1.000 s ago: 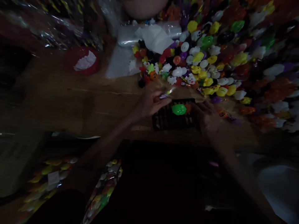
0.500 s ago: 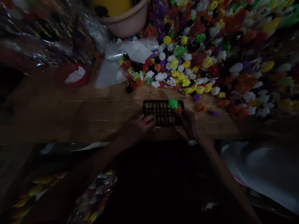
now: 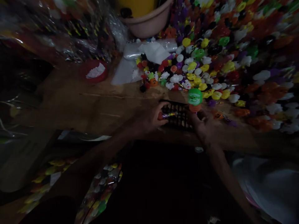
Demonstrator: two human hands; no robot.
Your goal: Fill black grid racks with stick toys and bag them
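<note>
A black grid tray (image 3: 178, 109) with square openings lies on the wooden table before me. In my right hand (image 3: 202, 124), at the tray's right end, a toy with a round green head (image 3: 195, 97) and orange base stands upright. The head has a face on it. My left hand (image 3: 157, 116) curls over the tray's left end. Its fingers close around the red end of a slim colourful stick (image 3: 170, 114), which points right across the tray. Dim light hides the fingertips' exact grip.
Many small coloured toys (image 3: 198, 77) are heaped behind and right of the tray. A red bowl (image 3: 102, 76) with white paper stands left on the wooden table (image 3: 77, 105). Clear plastic (image 3: 130, 53) and a pink basin (image 3: 151, 23) are at the back. Bagged toys (image 3: 102, 193) lie below.
My left hand now has a slim colourful stick in it, where it lay over the tray before. My right hand has raised the green-headed toy upright. The view has shifted left.
</note>
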